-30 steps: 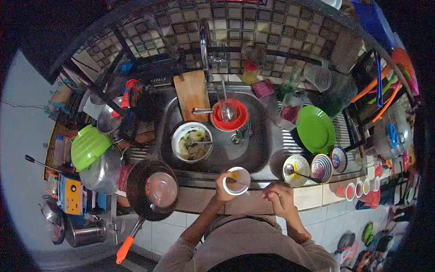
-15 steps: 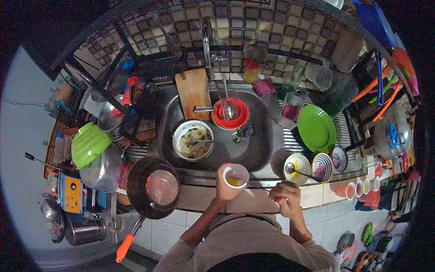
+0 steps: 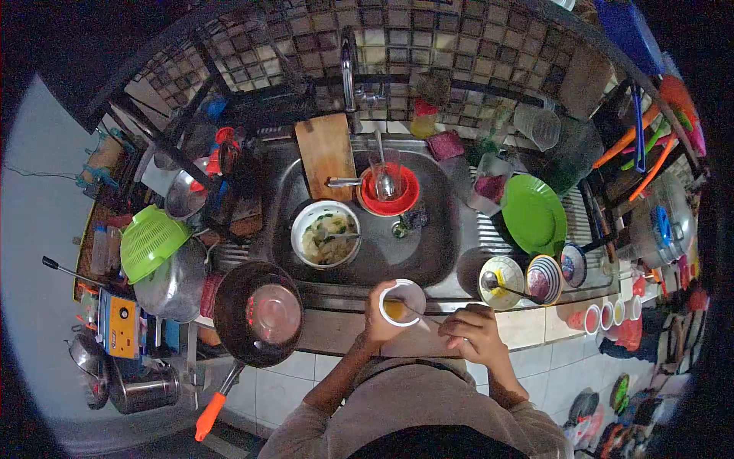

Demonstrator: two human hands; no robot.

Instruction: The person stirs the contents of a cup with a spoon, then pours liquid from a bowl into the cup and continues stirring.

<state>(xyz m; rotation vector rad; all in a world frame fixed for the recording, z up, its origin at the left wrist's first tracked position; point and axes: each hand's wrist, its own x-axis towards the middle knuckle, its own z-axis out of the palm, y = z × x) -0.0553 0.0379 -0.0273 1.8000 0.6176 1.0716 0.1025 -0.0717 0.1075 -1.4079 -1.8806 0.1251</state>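
Observation:
My left hand (image 3: 376,321) is wrapped round a white cup (image 3: 411,291) at the front edge of the sink. The cup leans a little to one side, and a yellowish liquid (image 3: 394,309) shows in its bottom. My right hand (image 3: 471,333) pinches the handle of a spoon (image 3: 423,315), whose far end reaches into the cup. The spoon's bowl is hidden inside. Just beyond the cup, in the sink, stands a white bowl (image 3: 297,246) of mixed food with a spoon in it.
The sink (image 3: 417,264) also holds red bowls (image 3: 410,200) and a wooden board (image 3: 324,157). A frying pan (image 3: 237,336) sits at left. On the right are a green plate (image 3: 533,218), a yellow-stained bowl (image 3: 489,298) with a ladle, a striped bowl (image 3: 556,271) and several cups (image 3: 592,318).
My right hand has moved left, closer to the cup, and the spoon goes further in. The cup has tilted, with its liquid now gathered toward the lower left.

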